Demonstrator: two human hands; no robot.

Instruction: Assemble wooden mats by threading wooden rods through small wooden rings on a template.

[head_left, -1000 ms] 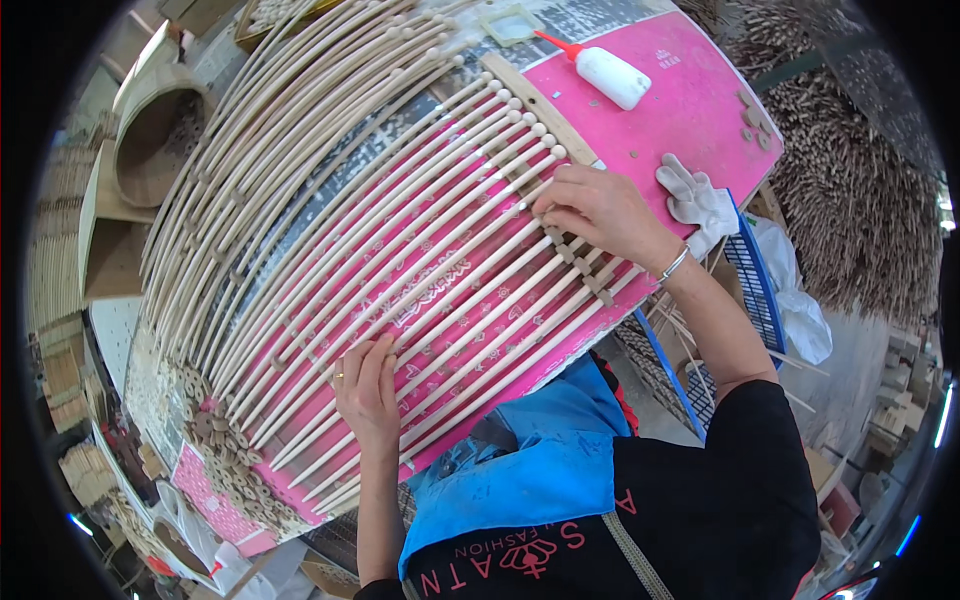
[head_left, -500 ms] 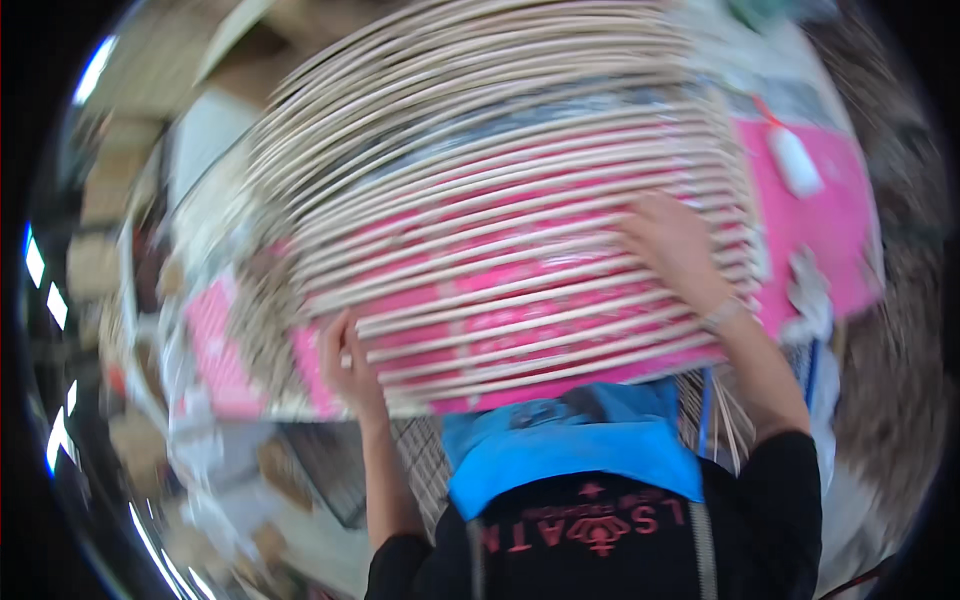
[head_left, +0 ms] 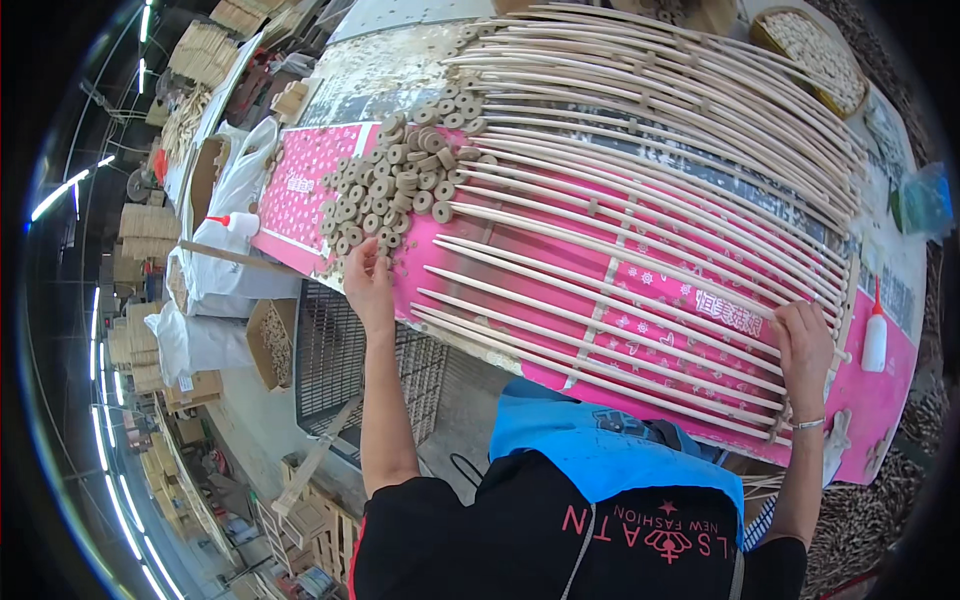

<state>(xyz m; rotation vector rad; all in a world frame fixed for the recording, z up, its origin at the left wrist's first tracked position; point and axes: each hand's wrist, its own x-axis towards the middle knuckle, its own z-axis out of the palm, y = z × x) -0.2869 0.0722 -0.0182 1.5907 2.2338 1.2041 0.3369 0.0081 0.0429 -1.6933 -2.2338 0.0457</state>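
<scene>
Long thin wooden rods (head_left: 560, 275) lie side by side across the pink-covered table, their pointed ends to the left. My right hand (head_left: 803, 345) is closed around the right end of one rod, beside the strip where the rod ends line up. At the front edge of a heap of small wooden discs with centre holes (head_left: 385, 185), my left hand (head_left: 370, 288) has its thumb and fingers pinched together. Whatever sits between those fingertips is too small to make out.
A white glue bottle with red tip (head_left: 874, 340) stands right of the rods; another bottle (head_left: 240, 223) is at the table's left edge. A basket of small pale pieces (head_left: 862, 92) sits far right. Below the table's left side stand a black mesh crate (head_left: 335, 345) and white sacks (head_left: 215, 285).
The view has swung and sharpened. My left hand has gone from the rods' near left ends to the disc heap. My right hand has shifted from atop the rods to their right ends.
</scene>
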